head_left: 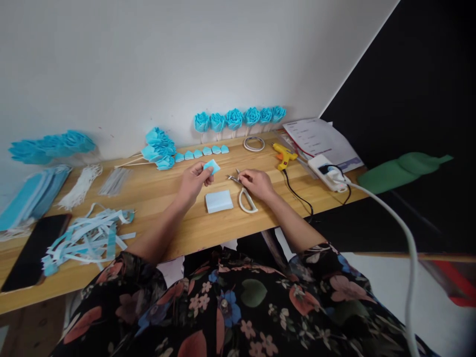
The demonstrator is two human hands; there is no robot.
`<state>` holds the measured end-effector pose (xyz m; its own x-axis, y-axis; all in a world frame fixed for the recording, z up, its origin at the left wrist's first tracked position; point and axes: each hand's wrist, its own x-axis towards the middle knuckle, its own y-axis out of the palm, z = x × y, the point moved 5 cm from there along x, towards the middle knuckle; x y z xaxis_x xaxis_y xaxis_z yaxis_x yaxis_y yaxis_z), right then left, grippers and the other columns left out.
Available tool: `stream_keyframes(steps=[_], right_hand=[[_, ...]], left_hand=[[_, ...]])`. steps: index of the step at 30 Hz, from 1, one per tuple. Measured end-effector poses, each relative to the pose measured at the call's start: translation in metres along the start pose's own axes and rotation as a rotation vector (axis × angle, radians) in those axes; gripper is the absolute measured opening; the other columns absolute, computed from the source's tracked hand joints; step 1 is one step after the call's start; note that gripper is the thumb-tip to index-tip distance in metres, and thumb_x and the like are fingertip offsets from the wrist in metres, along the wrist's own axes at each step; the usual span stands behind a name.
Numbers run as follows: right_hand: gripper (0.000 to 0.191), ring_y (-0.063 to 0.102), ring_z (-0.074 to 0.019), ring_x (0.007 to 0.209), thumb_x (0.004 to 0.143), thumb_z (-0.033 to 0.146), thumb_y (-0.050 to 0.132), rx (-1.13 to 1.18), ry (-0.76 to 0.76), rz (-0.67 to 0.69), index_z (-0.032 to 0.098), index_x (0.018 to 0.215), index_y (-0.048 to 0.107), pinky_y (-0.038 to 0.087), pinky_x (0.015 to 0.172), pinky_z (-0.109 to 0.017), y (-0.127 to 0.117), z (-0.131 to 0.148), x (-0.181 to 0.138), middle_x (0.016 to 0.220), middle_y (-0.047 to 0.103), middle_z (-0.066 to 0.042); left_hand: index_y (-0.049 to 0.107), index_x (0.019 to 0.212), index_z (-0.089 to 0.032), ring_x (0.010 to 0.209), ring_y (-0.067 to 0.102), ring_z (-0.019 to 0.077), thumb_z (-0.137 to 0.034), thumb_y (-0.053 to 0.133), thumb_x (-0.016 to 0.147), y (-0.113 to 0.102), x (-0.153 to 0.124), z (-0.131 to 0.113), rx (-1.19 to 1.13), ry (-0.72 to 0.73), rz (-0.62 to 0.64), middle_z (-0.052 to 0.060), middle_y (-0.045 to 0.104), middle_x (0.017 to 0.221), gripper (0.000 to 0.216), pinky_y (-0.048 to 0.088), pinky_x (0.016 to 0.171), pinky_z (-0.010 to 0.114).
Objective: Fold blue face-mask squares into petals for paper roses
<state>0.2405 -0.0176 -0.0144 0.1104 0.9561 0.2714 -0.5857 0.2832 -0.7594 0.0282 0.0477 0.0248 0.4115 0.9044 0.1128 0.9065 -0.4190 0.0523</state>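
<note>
My left hand (193, 179) pinches a small light-blue fabric square (211, 167) between thumb and fingers, just above the table. Scissors with white handles (247, 200) lie at my right hand (257, 182), whose curled fingers close on their metal part. The fingers partly cover the blades. Between my forearms a folded stack of pale-blue fabric pieces (218, 202) lies on the wood. Behind my left hand runs a row of small folded blue petals (203, 152). A bunch of blue fabric flowers (159, 148) on sticks lies left of that row.
Several blue roses (234, 119) stand along the wall. A yellow glue gun (285, 155), tape roll (254, 144), power strip (327, 172) and green bottle (401, 171) are right. Fabric strips (89, 235), a phone (37, 250) and blue face masks (35, 193) lie left.
</note>
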Motion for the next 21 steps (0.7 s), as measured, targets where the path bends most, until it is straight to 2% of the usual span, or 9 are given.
stream_keyframes(steps=[8, 14, 18, 21], right_hand=[[0.023, 0.068, -0.0166, 0.076, 0.095, 0.031, 0.051, 0.079, 0.064, -0.029, 0.023, 0.086, 0.071, 0.044, 0.07, -0.026, 0.0, -0.005, 0.001, 0.085, 0.077, -0.001], [0.021, 0.068, -0.0152, 0.075, 0.095, 0.033, 0.053, 0.251, 0.074, -0.079, 0.023, 0.088, 0.07, 0.046, 0.069, -0.025, -0.003, -0.005, -0.001, 0.084, 0.076, 0.0], [0.023, 0.065, -0.0132, 0.07, 0.095, 0.035, 0.055, 0.468, 0.03, -0.138, 0.02, 0.088, 0.07, 0.047, 0.063, -0.023, -0.018, 0.014, 0.004, 0.086, 0.075, -0.001], [0.025, 0.064, -0.0123, 0.067, 0.096, 0.038, 0.055, 0.472, -0.071, -0.198, 0.02, 0.09, 0.072, 0.047, 0.061, -0.023, -0.032, 0.04, 0.014, 0.085, 0.075, -0.001]], left_hand=[[0.059, 0.069, -0.017, 0.051, 0.051, 0.0094, -0.034, 0.068, 0.078, 0.001, 0.0, -0.001, 0.02, -0.02, 0.006, -0.001, 0.061, 0.057, 0.021, 0.04, 0.053, 0.023], [0.06, 0.068, -0.016, 0.052, 0.052, 0.0095, -0.036, 0.069, 0.078, 0.002, 0.002, 0.013, 0.063, -0.076, 0.014, -0.001, 0.062, 0.058, 0.025, 0.041, 0.053, 0.023], [0.061, 0.067, -0.016, 0.051, 0.053, 0.0099, -0.039, 0.071, 0.077, 0.005, -0.002, 0.012, 0.055, -0.128, 0.055, 0.0, 0.062, 0.058, 0.027, 0.042, 0.052, 0.024], [0.06, 0.066, -0.016, 0.049, 0.052, 0.0095, -0.039, 0.074, 0.074, 0.008, -0.006, 0.003, 0.03, -0.186, 0.087, 0.0, 0.062, 0.056, 0.028, 0.042, 0.052, 0.024]])
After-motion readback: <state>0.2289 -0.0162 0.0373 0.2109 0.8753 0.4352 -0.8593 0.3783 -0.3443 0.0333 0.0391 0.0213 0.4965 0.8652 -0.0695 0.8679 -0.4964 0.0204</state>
